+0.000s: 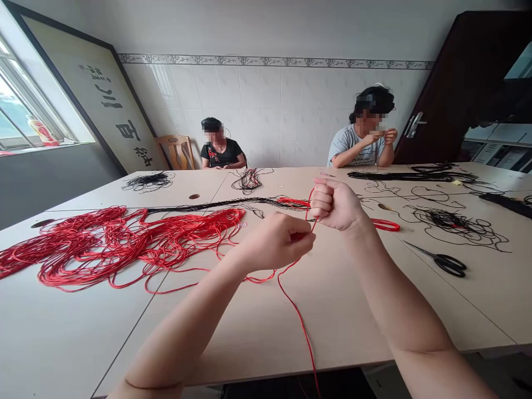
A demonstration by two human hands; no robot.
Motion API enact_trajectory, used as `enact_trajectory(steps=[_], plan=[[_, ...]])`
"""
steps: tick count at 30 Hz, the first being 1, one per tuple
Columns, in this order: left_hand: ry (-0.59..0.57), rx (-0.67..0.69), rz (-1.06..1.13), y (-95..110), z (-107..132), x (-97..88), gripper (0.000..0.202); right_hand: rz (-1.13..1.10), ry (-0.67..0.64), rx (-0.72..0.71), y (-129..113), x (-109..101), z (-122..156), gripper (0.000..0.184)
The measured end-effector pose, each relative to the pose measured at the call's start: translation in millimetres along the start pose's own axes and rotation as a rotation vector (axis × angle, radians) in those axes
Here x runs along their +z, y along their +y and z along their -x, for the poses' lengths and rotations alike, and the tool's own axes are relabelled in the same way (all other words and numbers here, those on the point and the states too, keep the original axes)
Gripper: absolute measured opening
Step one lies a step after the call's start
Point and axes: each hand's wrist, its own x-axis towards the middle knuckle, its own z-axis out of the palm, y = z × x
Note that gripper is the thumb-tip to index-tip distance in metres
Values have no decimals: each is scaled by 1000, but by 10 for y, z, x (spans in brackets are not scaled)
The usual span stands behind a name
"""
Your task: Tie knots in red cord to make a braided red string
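A thin red cord [300,316] runs from between my hands down across the table and over its front edge. My left hand [282,241] is closed around the cord, knuckles up, just above the table. Slightly higher and to the right, my right hand [336,204] is also closed on the cord, its fingers curled toward me. A short stretch of cord shows between the two fists. To the left spreads a large tangled heap of red cord [137,238]. Behind my hands lies a bundle of black cord [216,204] with red strands at its right end.
Black-handled scissors [449,264] lie at the right, near a loose tangle of black cord [457,224]. More black cord [411,176] is stretched along the far right. Two people sit across the table [233,332], one [224,152] left and one [361,141] right.
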Motion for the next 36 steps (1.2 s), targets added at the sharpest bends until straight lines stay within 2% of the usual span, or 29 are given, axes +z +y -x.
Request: enact_trajectory(steps=[5, 7, 9, 11, 13, 17, 21, 23, 28, 31, 33, 36], plan=[[124, -164, 179, -185, -87, -13, 36, 116, 146, -187, 174, -73, -166, 44], [184, -267, 274, -282, -120, -54, 36, 285, 141, -110, 291, -56, -209, 48], [255, -344, 323, -366, -140, -106, 37, 471, 47, 67, 407, -4, -207, 59], [318, -380, 351, -419, -145, -160, 38, 632, -46, 175, 501, 67, -166, 62], [341, -400, 391, -430, -139, -212, 37, 780, -67, 157, 554, 136, -107, 60], [349, -448, 462, -374, -115, -293, 37, 930, 23, 1, 535, 202, -30, 51], [321, -445, 538, -331, -94, -325, 34, 1023, 137, -293, 464, 187, -30, 56], [301, -430, 591, -333, -91, -326, 34, 1062, 160, -385, 446, 179, -32, 59], [260, -383, 710, -384, -84, -341, 37, 1152, 126, -444, 430, 223, 25, 57], [153, -367, 786, -386, -58, -367, 34, 1184, 95, -475, 394, 269, 105, 54], [90, -365, 826, -362, -36, -378, 32, 1217, 62, -459, 351, 297, 172, 51], [57, -357, 896, -308, -7, -383, 29, 1318, 29, -398, 276, 341, 283, 51]])
